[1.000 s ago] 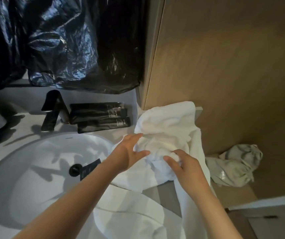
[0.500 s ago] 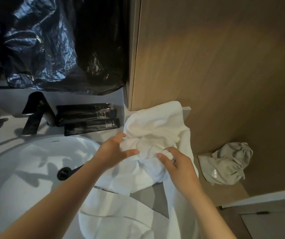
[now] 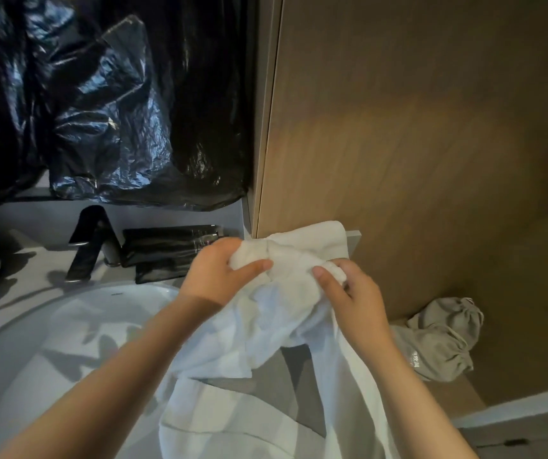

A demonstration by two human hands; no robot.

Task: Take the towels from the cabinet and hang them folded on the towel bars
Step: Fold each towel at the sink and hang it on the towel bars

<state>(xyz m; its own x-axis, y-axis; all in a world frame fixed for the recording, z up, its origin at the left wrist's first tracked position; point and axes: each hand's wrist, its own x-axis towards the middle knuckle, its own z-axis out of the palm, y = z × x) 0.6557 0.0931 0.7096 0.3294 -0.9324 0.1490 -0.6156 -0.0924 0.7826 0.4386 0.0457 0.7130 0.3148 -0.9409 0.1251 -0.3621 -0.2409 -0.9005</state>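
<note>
A white towel point(image 3: 286, 329) lies bunched on the right end of the grey counter, one part trailing over the counter's front edge and another toward the basin. My left hand point(image 3: 219, 276) grips a fold at the towel's upper left, thumb over the cloth. My right hand point(image 3: 349, 293) pinches a bunched fold at its upper right, fingers curled round it. The two hands are a short span apart on the same towel. No towel bar or cabinet shelf shows in this view.
A white basin point(image 3: 77, 329) with a black tap point(image 3: 87, 243) sits at left, with black tubes point(image 3: 166, 250) behind it. Black plastic sheeting point(image 3: 100, 101) covers the wall above. A wooden panel point(image 3: 415, 144) stands at right; a grey cloth bag point(image 3: 441, 342) lies at its foot.
Both hands went from resting flat on the heap to closing on folds of the towel and lifting its top edge. The view shifted slightly.
</note>
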